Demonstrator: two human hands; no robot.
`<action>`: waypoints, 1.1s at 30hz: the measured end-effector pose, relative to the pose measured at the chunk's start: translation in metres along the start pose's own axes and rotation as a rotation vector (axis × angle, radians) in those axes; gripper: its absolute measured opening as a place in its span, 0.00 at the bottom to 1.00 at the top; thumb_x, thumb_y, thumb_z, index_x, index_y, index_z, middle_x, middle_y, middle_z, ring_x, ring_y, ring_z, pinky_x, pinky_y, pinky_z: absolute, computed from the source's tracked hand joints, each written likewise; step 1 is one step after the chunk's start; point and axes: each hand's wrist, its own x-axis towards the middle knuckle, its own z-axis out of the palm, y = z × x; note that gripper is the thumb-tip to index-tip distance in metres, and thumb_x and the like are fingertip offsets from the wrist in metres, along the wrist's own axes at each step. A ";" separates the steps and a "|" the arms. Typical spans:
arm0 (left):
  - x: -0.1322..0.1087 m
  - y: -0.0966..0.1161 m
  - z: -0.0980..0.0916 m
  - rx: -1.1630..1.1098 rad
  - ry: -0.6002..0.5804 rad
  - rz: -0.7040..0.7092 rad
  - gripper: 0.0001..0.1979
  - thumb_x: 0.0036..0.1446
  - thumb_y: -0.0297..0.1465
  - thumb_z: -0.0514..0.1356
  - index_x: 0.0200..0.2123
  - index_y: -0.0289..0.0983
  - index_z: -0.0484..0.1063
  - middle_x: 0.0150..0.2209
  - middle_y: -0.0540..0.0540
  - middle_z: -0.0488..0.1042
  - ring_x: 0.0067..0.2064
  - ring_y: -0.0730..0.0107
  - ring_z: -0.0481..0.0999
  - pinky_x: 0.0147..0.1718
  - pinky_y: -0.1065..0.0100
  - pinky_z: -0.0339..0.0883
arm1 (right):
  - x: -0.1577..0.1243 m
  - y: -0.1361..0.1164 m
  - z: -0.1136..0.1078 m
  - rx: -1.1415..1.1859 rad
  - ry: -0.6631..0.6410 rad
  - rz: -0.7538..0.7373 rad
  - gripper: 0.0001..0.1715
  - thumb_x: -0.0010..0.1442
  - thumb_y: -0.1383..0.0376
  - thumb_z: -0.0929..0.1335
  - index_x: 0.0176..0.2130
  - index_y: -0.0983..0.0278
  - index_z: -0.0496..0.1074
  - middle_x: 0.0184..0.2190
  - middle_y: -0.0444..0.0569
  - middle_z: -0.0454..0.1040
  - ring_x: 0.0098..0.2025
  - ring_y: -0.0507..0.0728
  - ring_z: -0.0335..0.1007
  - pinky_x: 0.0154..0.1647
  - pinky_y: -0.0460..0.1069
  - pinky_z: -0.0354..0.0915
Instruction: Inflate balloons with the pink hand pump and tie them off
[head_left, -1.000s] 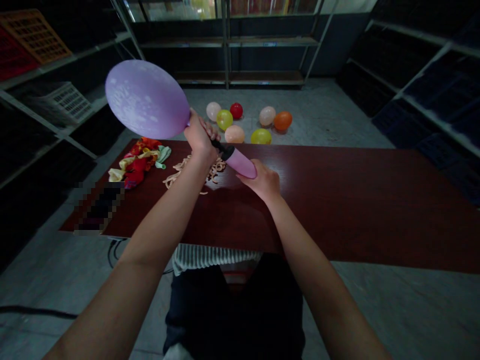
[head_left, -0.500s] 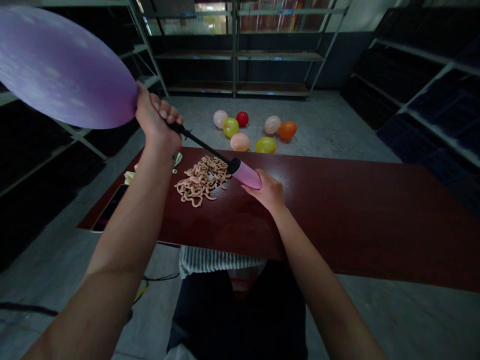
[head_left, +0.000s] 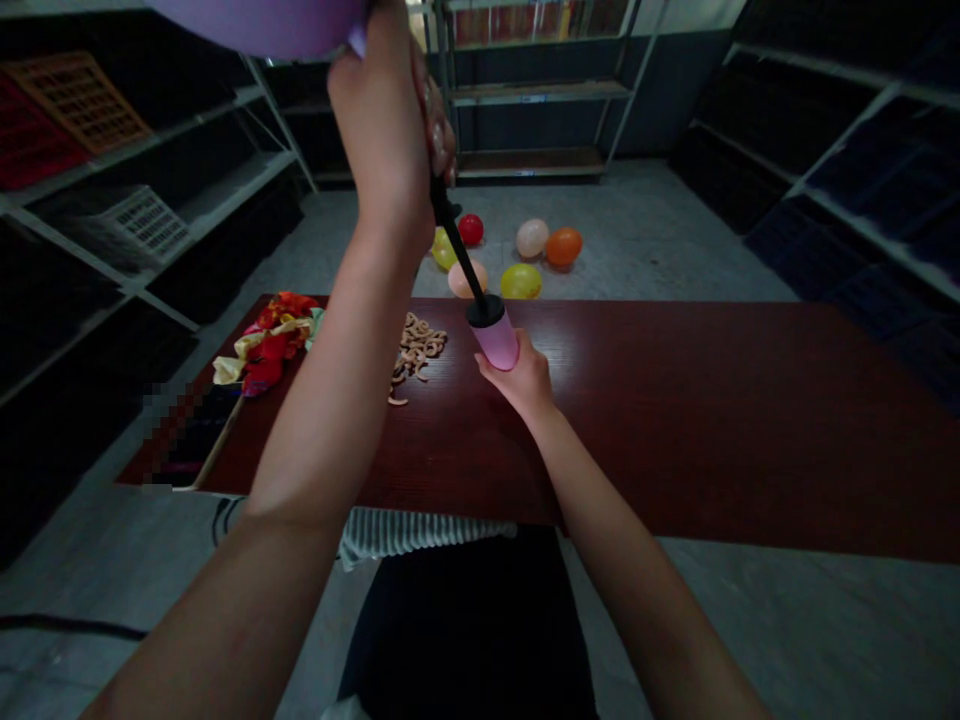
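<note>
My left hand [head_left: 397, 120] is raised at the top centre, closed round the black handle end of a hand pump, where a purple balloon [head_left: 270, 22] also meets the hand. The balloon is cut off by the top edge. From that hand a black rod [head_left: 466, 262] slopes down into the pump's pink barrel [head_left: 496, 340]. My right hand [head_left: 525, 378] wraps round the lower end of the barrel, above the dark red table [head_left: 675, 420]. Curled tan pieces [head_left: 420, 345] lie on the table, partly hidden behind my left forearm.
Red, orange and cream limp balloons [head_left: 274, 340] lie at the table's left, beside a flat dark device [head_left: 196, 435]. Inflated balloons [head_left: 562, 247] rest on the floor beyond. Metal shelves [head_left: 540, 95] stand behind and at both sides.
My left hand has moved up and to the right with the purple balloon, and the pump stands steeper. The limp balloons at the left have come into fuller view.
</note>
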 end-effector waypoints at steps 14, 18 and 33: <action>-0.035 -0.102 -0.034 -0.050 0.001 -0.152 0.27 0.70 0.42 0.54 0.21 0.42 0.49 0.14 0.56 0.47 0.13 0.75 0.48 0.14 0.69 0.47 | 0.002 -0.009 -0.009 -0.211 0.000 0.082 0.23 0.55 0.50 0.71 0.46 0.60 0.69 0.35 0.51 0.81 0.36 0.65 0.79 0.32 0.53 0.66; -0.031 -0.091 -0.068 -0.132 0.150 -0.239 0.26 0.72 0.43 0.51 0.22 0.42 0.47 0.15 0.57 0.43 0.14 0.75 0.45 0.15 0.68 0.46 | 0.000 -0.014 -0.008 -0.322 -0.082 -0.007 0.23 0.56 0.51 0.71 0.47 0.60 0.71 0.36 0.50 0.81 0.36 0.64 0.79 0.32 0.52 0.64; 0.001 -0.003 -0.175 -0.336 0.325 -0.175 0.25 0.75 0.38 0.46 0.23 0.39 0.45 0.15 0.55 0.44 0.17 0.75 0.43 0.17 0.70 0.46 | -0.009 -0.020 -0.002 -0.380 -0.152 -0.292 0.20 0.59 0.51 0.70 0.46 0.61 0.73 0.39 0.50 0.81 0.41 0.61 0.78 0.36 0.51 0.66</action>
